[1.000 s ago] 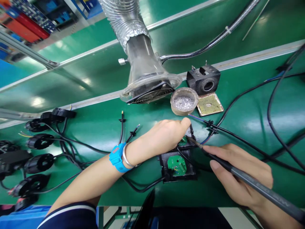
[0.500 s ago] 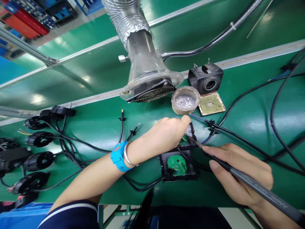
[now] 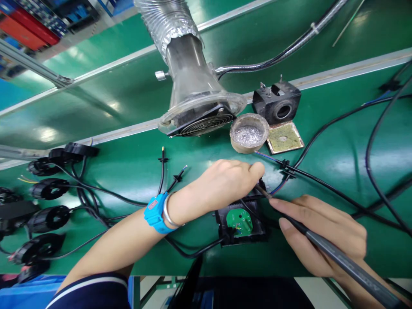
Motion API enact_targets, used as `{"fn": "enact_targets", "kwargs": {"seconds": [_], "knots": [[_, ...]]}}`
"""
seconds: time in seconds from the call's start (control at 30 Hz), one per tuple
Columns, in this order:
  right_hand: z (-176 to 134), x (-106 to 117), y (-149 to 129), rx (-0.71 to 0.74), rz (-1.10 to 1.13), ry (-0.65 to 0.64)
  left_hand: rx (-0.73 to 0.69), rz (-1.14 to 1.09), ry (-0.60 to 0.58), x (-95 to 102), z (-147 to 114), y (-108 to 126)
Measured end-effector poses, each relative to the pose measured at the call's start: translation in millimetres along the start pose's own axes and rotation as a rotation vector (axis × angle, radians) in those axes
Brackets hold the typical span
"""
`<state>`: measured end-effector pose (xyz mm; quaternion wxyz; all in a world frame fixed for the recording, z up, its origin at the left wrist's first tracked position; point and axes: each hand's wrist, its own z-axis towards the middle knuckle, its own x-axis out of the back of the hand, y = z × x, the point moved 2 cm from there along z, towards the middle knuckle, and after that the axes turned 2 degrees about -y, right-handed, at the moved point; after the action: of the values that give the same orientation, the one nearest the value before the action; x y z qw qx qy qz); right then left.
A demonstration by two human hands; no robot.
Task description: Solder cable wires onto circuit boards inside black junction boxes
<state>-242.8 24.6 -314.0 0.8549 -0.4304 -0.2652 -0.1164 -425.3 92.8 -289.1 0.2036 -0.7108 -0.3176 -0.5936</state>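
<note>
My right hand [image 3: 325, 231] is closed around the dark handle of a soldering iron [image 3: 341, 259], gripping it like a pen. The iron's tip points at the far black housing [image 3: 262, 189], just beside my left hand. My left hand [image 3: 231, 180] reaches over that housing with its fingers curled down; the fingertips and whatever they hold are hidden behind the hand. Below it lies a nearer black housing [image 3: 222, 234] with a round green circuit board [image 3: 240, 222] inside. A black cable [image 3: 196, 255] runs into this housing from the left.
A fume extractor [image 3: 202, 98] hangs over the bench. Behind my hands stand a bowl of solder bits [image 3: 248, 135], a yellow sponge tray [image 3: 285, 138] and a black iron stand [image 3: 277, 103]. Round black parts with cables [image 3: 49, 218] crowd the left; more cables [image 3: 334, 191] cross the right.
My left hand has shifted slightly to the right and down, now covering more of the far housing and its board. The iron stays in my right hand, its tip still beside the left hand.
</note>
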Motion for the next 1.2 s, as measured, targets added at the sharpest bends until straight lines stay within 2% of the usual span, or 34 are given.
{"fn": "enact_targets", "kwargs": {"seconds": [0.23, 0.53, 0.7, 0.87, 0.97, 1.07, 1.13, 1.2], "knots": [[0.8, -1.6, -1.0, 0.036, -0.013, 0.036, -0.092, 0.101, 0.043, 0.8, -1.5, 6.2], [8.2, -1.7, -5.5, 0.116, -0.124, 0.015, -0.106, 0.096, -0.032, 3.0, 1.7, 4.4], [2.8, 1.0, -5.5, 0.083, -0.122, 0.038, -0.101, 0.097, -0.042, 5.3, 2.8, 4.5], [-5.5, 14.2, -9.5, -0.020, -0.064, 0.071, -0.109, 0.093, -0.034, 4.5, 2.7, 5.0], [-5.4, 20.4, -11.8, -0.026, -0.095, 0.108, -0.105, 0.093, -0.026, 4.1, 3.0, 4.9], [-6.5, 24.4, -4.1, -0.076, -0.163, 0.226, -0.106, 0.088, -0.015, 4.4, 3.2, 5.0], [-7.6, 27.1, 7.6, -0.141, -0.309, 0.305, -0.109, 0.084, -0.021, 4.9, 3.3, 5.2], [-6.0, 29.3, 22.0, -0.168, -0.493, 0.296, -0.109, 0.084, -0.031, 5.5, 3.3, 5.3]]}}
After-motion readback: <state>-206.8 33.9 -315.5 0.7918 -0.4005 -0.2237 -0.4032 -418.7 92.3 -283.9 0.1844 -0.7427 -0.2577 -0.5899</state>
